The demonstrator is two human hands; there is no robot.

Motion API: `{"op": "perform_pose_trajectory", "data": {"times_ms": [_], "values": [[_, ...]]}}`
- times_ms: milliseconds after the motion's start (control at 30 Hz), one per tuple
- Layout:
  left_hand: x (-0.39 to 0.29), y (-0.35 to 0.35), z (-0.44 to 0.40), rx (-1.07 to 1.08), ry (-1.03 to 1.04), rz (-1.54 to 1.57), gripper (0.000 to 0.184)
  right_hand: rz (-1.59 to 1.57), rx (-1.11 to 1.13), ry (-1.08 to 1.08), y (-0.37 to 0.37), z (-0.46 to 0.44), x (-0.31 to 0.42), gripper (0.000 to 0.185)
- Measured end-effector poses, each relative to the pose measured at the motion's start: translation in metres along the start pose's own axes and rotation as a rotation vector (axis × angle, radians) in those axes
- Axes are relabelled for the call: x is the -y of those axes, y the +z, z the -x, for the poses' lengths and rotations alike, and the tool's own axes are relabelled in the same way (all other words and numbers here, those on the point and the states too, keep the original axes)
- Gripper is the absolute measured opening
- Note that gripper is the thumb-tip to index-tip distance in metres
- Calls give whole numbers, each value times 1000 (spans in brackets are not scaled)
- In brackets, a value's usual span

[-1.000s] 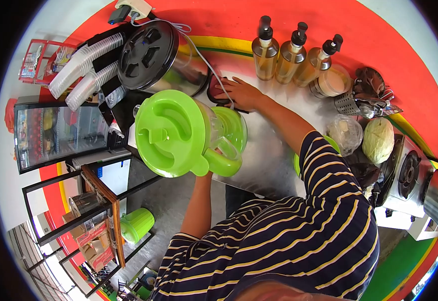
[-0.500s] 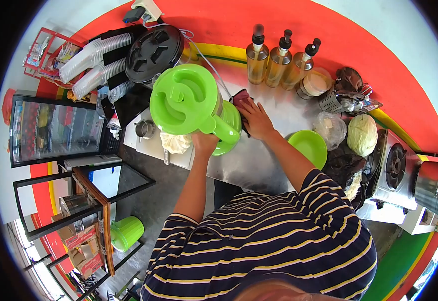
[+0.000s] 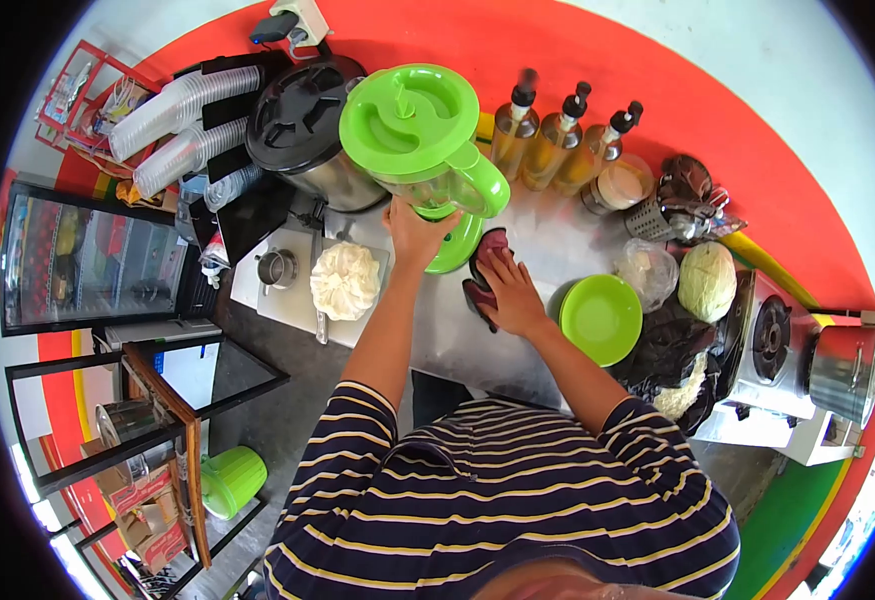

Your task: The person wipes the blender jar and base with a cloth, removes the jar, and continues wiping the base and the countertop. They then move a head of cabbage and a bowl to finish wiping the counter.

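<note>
A blender with a green lid (image 3: 407, 118) and a green base (image 3: 455, 246) stands at the back of the metal table (image 3: 437, 330). My left hand (image 3: 419, 234) is closed on the blender below its jug, partly hidden by it. Just right of the base, my right hand (image 3: 513, 296) lies with fingers spread on a dark red cloth (image 3: 491, 252) with black edges, pressed against the tabletop. Left of my left forearm, a pale, leafy vegetable (image 3: 345, 281) rests on a white board beside a knife (image 3: 321, 326).
Pump bottles (image 3: 555, 140) line the back wall. A green bowl (image 3: 600, 320), a cabbage (image 3: 706, 282) and a stove (image 3: 772, 340) are on the right. A lidded metal container (image 3: 307, 130), stacked plastic cups (image 3: 185, 108) and a small metal cup (image 3: 277, 268) are on the left.
The blender has moved toward the back wall with my left hand. My right hand and the cloth have come nearer the table's front edge. More of the board and vegetable shows.
</note>
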State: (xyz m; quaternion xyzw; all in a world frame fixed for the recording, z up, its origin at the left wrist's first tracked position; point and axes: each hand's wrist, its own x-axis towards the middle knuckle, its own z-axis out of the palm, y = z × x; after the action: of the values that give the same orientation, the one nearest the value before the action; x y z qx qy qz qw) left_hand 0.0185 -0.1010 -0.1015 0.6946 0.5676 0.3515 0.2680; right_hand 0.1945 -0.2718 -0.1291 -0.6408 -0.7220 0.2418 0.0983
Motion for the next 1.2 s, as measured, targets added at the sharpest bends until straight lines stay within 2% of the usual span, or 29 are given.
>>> {"op": "perform_pose_trajectory", "data": {"times_ms": [233,600,833,900,1000,1200], "values": [[-18,6,-39,-71,16,53,99,-32,-43,-1,4,7,0,84],[-23,19,-79,-35,4,68,110,-47,-32,21,2,10,0,85],[-17,27,-89,-86,-11,41,106,-75,-36,35,4,9,0,84],[-11,25,-94,-57,75,82,104,-83,-42,54,4,9,3,84],[-16,22,-93,-62,71,117,102,-72,-58,84,5,7,8,84],[-16,20,-91,-34,53,125,108,-15,-54,179,10,3,20,84]]}}
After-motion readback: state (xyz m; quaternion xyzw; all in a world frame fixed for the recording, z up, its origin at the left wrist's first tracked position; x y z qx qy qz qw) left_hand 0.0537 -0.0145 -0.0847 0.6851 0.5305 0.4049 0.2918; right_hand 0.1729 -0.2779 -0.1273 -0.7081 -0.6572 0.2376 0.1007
